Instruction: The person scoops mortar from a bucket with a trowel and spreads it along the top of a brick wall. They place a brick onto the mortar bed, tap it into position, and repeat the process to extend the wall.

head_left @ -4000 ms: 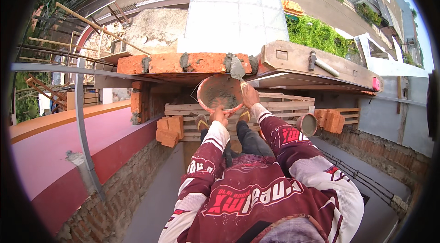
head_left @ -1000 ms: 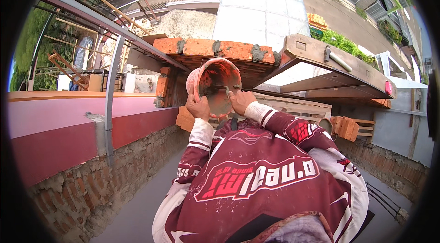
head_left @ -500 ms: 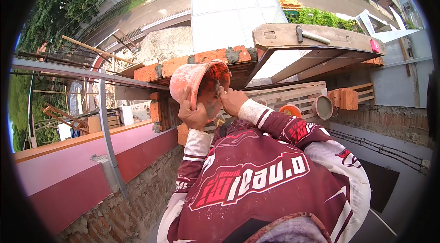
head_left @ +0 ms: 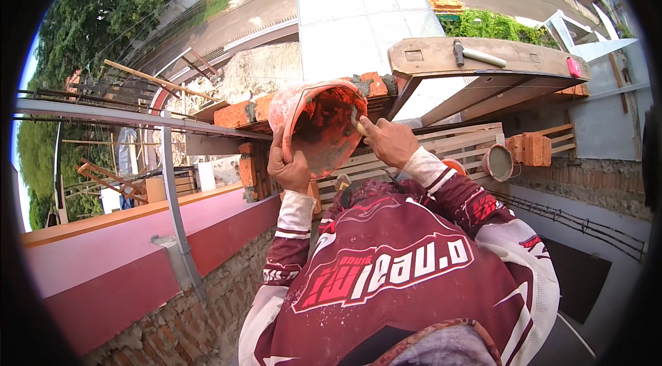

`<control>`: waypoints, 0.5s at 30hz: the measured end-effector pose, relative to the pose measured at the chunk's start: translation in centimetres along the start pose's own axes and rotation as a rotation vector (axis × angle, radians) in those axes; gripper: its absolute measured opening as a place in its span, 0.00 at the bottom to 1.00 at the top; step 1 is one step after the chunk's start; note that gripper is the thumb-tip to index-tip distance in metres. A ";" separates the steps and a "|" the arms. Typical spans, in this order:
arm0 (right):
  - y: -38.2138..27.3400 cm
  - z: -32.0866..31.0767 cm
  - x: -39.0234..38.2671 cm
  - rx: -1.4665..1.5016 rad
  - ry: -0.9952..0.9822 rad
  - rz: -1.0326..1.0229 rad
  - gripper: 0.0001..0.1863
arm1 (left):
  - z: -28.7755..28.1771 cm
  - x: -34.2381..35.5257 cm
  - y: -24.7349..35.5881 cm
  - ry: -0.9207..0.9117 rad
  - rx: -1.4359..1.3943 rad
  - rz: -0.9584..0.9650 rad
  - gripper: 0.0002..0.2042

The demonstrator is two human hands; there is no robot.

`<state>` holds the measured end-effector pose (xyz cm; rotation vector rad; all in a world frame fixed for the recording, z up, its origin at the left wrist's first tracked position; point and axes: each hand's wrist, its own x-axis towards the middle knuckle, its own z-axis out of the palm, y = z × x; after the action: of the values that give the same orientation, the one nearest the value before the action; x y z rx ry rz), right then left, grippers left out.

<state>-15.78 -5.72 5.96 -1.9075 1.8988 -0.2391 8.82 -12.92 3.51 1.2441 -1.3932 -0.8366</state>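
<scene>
An orange-pink plastic bucket (head_left: 284,105) is tilted over the near side of the brick wall (head_left: 233,115), its mouth facing right and toward me. Grey mortar smears its inner wall. My left hand (head_left: 289,167) grips the bucket's lower left rim, thumb up. My right hand (head_left: 390,142) is closed around the pale handle of a trowel (head_left: 360,127), which reaches into the bucket's mouth. Most of the trowel's blade is hard to make out against the mortar. Lumps of mortar (head_left: 360,83) sit between the bricks behind the bucket.
A hammer (head_left: 479,56) lies on a wooden frame (head_left: 420,55) at the right. Wooden slats (head_left: 452,138) run below it, with a mortar-filled bucket (head_left: 497,162) and stacked bricks (head_left: 529,150). A metal post (head_left: 178,193) and rail stand at the left.
The bucket's mouth has turned more toward me, showing more of its inside. My right hand with the trowel has moved right and away from the rim. The whole view has shifted slightly.
</scene>
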 end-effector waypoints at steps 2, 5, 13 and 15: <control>0.1 0.1 0.4 -0.039 0.093 0.005 0.22 | 0.9 -0.1 0.3 0.006 0.028 0.012 0.09; -0.8 1.9 1.7 -0.043 0.075 0.015 0.21 | 2.4 -0.4 0.8 -0.031 0.060 0.171 0.11; -2.3 6.3 1.0 0.644 -0.341 -0.112 0.19 | 1.8 -0.7 -0.4 -0.060 -0.014 0.069 0.07; -1.2 6.1 0.9 0.957 -0.529 0.063 0.18 | 1.6 -1.3 -1.6 -0.038 -0.038 -0.025 0.04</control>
<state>-12.11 -5.54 0.87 -1.1025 1.1518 -0.4636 7.57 -12.20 1.35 1.2250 -1.3880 -0.9043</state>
